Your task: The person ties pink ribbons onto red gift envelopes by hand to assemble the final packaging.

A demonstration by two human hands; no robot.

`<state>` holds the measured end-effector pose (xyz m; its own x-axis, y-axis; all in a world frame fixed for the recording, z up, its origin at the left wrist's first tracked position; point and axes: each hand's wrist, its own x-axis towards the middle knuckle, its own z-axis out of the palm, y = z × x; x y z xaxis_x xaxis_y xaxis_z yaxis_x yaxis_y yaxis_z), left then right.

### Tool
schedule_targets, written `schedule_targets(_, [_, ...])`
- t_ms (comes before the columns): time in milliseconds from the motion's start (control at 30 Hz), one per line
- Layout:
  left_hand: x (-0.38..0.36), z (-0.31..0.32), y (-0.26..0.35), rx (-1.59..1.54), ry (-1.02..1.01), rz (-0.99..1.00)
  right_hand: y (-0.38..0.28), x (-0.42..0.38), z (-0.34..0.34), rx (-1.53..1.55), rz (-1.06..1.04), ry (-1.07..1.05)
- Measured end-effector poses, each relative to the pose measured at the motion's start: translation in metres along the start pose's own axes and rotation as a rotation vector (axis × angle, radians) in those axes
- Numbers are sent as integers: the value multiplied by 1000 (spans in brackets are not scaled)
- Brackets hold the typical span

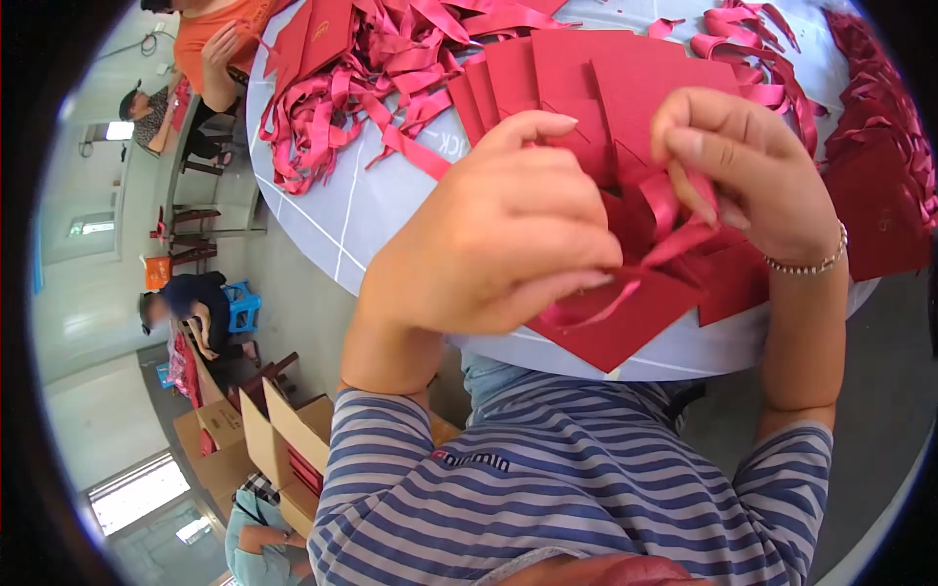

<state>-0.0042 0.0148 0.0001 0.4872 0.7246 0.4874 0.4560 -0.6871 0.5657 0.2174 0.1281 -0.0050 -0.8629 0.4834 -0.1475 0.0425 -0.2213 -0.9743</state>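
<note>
My left hand (498, 230), its back toward me, pinches a thin loop of pink-red ribbon (674, 244) between thumb and finger. Opposite it, my right hand (747, 166), with a beaded bracelet at the wrist, has its fingers closed on the upper part of the same ribbon. Below the hands lies a red card-like piece (620, 327), one corner pointing toward me at the table edge. The ribbon loops over this piece; where it is attached is hidden by my fingers. Right behind my hands, several flat red pieces (562, 68) overlap in a fan.
Loose ribbons (337, 127) are heaped at the far left of the round table (322, 220). More red pieces with ribbons (884, 186) lie at the right. A person in orange (200, 39) is at the far left edge. Open cardboard boxes (278, 444) stand on the left.
</note>
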Motion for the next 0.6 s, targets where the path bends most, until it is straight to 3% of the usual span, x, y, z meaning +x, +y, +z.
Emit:
schedule_targets(133, [0, 1, 9, 96, 16, 84, 2, -1, 19, -126, -50, -60])
schedule_targets(233, [0, 9, 12, 135, 30, 74, 6, -3, 21, -464, -147, 59])
schedule_targets(367, [3, 11, 14, 133, 7, 89, 11, -2, 22, -446, -138, 73])
schedule_targets(533, [5, 9, 13, 97, -30, 111, 17, 6, 13, -205, 27, -145])
schedule_targets(600, [3, 8, 12, 71, -42, 53, 19, 9, 12, -218, -32, -115])
